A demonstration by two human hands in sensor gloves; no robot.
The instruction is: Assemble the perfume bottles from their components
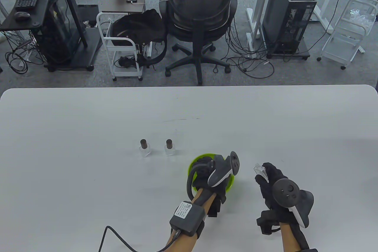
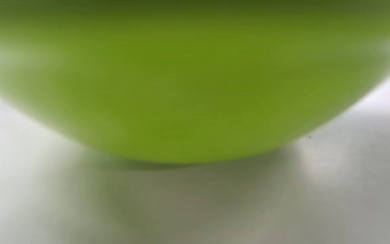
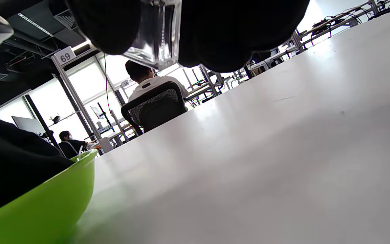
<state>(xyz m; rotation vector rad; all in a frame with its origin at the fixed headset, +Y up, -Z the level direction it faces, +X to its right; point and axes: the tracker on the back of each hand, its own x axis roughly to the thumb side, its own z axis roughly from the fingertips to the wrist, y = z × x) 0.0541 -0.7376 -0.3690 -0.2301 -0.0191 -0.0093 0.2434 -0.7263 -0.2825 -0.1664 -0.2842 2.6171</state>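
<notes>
Left wrist view is showing almost nothing usable: the round lime-green plastic bowl (image 2: 195, 84) is filling the frame, badly blurred, its underside sitting on the white table (image 2: 350, 189). No fingers are appearing there.

Table view: the left hand (image 1: 206, 172) is reaching down into the bowl (image 1: 193, 162), and the tracker is covering most of it. Fingers are hidden inside the bowl, so I cannot tell whether they are curled on anything, and the bowl's contents are not showing either.

The right hand (image 1: 270, 182) is hovering just right of the bowl, apart from it, pinching a small clear glass perfume bottle without a cap (image 1: 261, 170) at its fingertips, above the table surface. Right wrist view is confirming the grip: dark gloved fingers (image 3: 107, 23) are pressing on both sides of the clear bottle (image 3: 156, 34), whose top is cut off by the frame edge.

Two clear square bottles with dark brown round caps are standing upright beyond the bowl, side by side and not touching: one to the left (image 1: 144, 148), one to the right (image 1: 169, 147).

Beyond the table edge a black mesh office chair (image 1: 200, 15) is standing, and a black cable (image 1: 118, 237) is trailing from the left wrist box.
</notes>
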